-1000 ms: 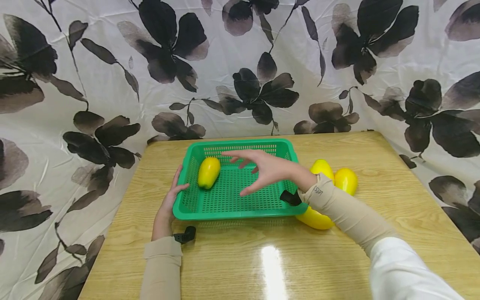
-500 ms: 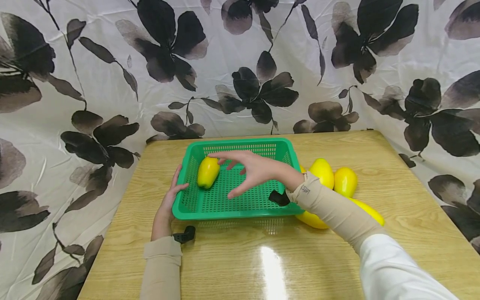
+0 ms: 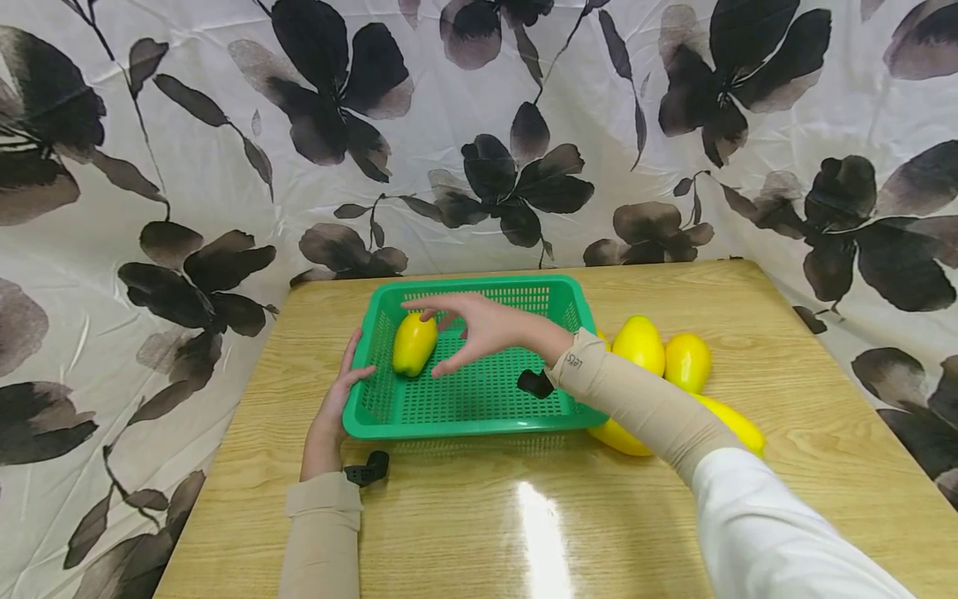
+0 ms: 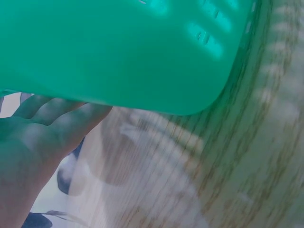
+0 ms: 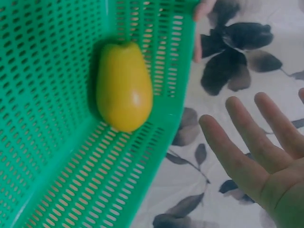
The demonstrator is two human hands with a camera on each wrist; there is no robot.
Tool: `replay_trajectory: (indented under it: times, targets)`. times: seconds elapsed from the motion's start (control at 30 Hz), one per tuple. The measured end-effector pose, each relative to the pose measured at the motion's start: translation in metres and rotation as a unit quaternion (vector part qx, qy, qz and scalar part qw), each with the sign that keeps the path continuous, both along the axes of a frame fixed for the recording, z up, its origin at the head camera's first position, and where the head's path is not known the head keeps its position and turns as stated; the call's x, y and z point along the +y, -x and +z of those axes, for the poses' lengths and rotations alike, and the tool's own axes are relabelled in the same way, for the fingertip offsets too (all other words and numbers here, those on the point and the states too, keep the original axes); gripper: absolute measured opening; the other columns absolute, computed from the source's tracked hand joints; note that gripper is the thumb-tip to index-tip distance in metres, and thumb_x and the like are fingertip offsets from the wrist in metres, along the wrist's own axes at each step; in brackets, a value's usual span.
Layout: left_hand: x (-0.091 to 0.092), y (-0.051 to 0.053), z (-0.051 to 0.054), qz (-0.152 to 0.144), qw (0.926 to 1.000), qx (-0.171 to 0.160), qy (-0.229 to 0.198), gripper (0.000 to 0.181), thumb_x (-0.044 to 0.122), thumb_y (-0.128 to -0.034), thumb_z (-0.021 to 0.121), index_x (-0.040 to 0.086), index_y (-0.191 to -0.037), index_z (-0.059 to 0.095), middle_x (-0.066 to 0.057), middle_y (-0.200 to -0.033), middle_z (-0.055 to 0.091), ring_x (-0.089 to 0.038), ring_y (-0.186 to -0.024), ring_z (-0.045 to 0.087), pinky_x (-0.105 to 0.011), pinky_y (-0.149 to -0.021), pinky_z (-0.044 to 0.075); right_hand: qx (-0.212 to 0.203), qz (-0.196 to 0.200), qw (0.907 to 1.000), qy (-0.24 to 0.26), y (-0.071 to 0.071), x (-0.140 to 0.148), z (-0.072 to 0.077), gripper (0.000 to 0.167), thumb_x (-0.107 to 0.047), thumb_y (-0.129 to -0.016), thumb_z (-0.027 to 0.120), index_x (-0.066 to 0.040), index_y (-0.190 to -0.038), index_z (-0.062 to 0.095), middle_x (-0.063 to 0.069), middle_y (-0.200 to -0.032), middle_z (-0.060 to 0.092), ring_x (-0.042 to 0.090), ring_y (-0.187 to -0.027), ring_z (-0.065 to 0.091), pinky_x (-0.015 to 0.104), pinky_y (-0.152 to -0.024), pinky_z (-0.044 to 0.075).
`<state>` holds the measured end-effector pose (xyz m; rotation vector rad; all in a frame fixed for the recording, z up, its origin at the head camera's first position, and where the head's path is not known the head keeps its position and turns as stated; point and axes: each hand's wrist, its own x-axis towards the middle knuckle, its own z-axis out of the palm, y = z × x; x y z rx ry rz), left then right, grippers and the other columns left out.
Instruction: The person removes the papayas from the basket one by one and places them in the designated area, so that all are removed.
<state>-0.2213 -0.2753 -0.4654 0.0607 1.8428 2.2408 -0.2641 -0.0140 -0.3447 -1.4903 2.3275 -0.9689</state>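
Note:
An oblong yellow fruit with a dark-tinged, dented end [image 3: 415, 344] lies inside the green plastic basket [image 3: 479, 431], near its left wall. My right hand [image 3: 482, 329] hovers over the basket just right of this fruit, fingers and thumb spread and holding nothing. In the right wrist view the fruit [image 5: 124, 90] shows whole, apart from the stretched fingers [image 5: 232, 156]. At the basket's left side my left hand [image 3: 337, 399] rests with its thumb on the rim and its straight fingers along the outside. The left wrist view shows those fingers [image 4: 76, 126] partly hidden behind the basket wall [image 4: 114, 61].
Several more yellow fruits [image 3: 688, 363] lie on the wooden table [image 3: 449, 532] right of the basket, some partly hidden by my right arm. A long yellow fruit [image 3: 733, 423] lies nearer. Floral cloth [image 3: 419, 108] hangs behind the table and at its sides.
My right hand has moved left across the basket, closer to the fruit inside it. My left hand and the basket have stayed in place.

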Motion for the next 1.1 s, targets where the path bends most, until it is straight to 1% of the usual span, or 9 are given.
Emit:
replay_trajectory:
  times: [0.07,0.2,0.27,0.5,0.7,0.83,0.93,1.1]
  targets:
    - [0.0,0.0,0.0,0.0,1.0,0.001,-0.001,0.069,0.008,-0.0962,0.03,0.039,-0.145,-0.007,0.001,-0.152,-0.012,-0.032,-0.135,0.011,-0.05,-0.104,0.018,-0.002,-0.004,1.0,-0.002,0.005,-0.005,-0.004,0.087,-0.036,-0.069,0.078,-0.017,-0.142,0.033,0.005,-0.135,0.044,0.016,-0.105,0.055,0.029,-0.087,0.043]
    - [0.0,0.0,0.001,0.003,0.9995,0.003,-0.03,0.069,0.005,-0.0961,0.029,0.037,-0.146,-0.007,0.0,-0.153,-0.01,-0.03,-0.136,0.01,-0.048,-0.106,0.017,-0.003,-0.009,0.9999,-0.005,0.016,-0.017,-0.009,0.087,-0.037,-0.069,0.078,-0.016,-0.141,0.034,0.006,-0.133,0.046,0.017,-0.104,0.055,0.028,-0.089,0.042]
    - [0.0,0.0,0.001,0.003,0.9991,0.003,-0.041,0.069,0.004,-0.096,0.029,0.037,-0.146,-0.007,0.0,-0.153,-0.009,-0.03,-0.137,0.009,-0.048,-0.106,0.016,-0.006,-0.008,0.9999,-0.003,0.021,-0.022,-0.011,0.086,-0.036,-0.069,0.078,-0.015,-0.141,0.035,0.007,-0.133,0.046,0.02,-0.104,0.056,0.028,-0.089,0.042]
    - [-0.001,-0.003,0.001,-0.002,1.0,-0.006,0.003,0.068,0.01,-0.0964,0.031,0.04,-0.145,-0.007,0.001,-0.152,-0.013,-0.034,-0.134,0.012,-0.052,-0.103,0.019,-0.024,-0.027,0.9992,-0.019,0.034,-0.032,-0.019,0.084,-0.035,-0.07,0.077,-0.014,-0.141,0.036,0.011,-0.129,0.049,0.025,-0.105,0.056,0.032,-0.09,0.043]
    - [-0.001,-0.003,-0.001,-0.002,1.0,-0.005,-0.002,0.067,0.01,-0.097,0.03,0.038,-0.145,-0.007,0.001,-0.152,-0.013,-0.033,-0.134,0.01,-0.052,-0.103,0.018,-0.033,-0.041,0.9983,-0.023,0.042,-0.038,-0.024,0.083,-0.033,-0.071,0.077,-0.013,-0.14,0.036,0.015,-0.128,0.049,0.034,-0.107,0.055,0.036,-0.091,0.042]
    - [-0.002,-0.003,0.0,-0.001,1.0,-0.009,-0.003,0.067,0.01,-0.0973,0.03,0.038,-0.145,-0.007,0.002,-0.152,-0.013,-0.034,-0.134,0.01,-0.052,-0.103,0.018,-0.03,-0.042,0.9984,-0.023,0.046,-0.042,-0.026,0.082,-0.034,-0.071,0.077,-0.013,-0.139,0.037,0.016,-0.127,0.05,0.034,-0.106,0.055,0.039,-0.091,0.042]
    - [-0.001,-0.003,0.002,0.0,0.9999,-0.011,-0.006,0.067,0.009,-0.0972,0.03,0.037,-0.145,-0.008,0.001,-0.152,-0.013,-0.034,-0.134,0.011,-0.052,-0.103,0.018,-0.036,-0.046,0.998,-0.024,0.047,-0.045,-0.028,0.083,-0.034,-0.071,0.077,-0.012,-0.14,0.037,0.017,-0.127,0.05,0.034,-0.107,0.055,0.04,-0.09,0.043]
    - [0.001,-0.005,0.008,-0.002,0.9998,-0.016,-0.009,0.068,0.009,-0.0968,0.031,0.037,-0.145,-0.007,0.0,-0.152,-0.012,-0.034,-0.133,0.014,-0.05,-0.103,0.021,-0.044,-0.047,0.9977,-0.02,0.05,-0.049,-0.034,0.082,-0.032,-0.072,0.076,-0.008,-0.139,0.037,0.018,-0.127,0.049,0.036,-0.108,0.053,0.04,-0.089,0.044]
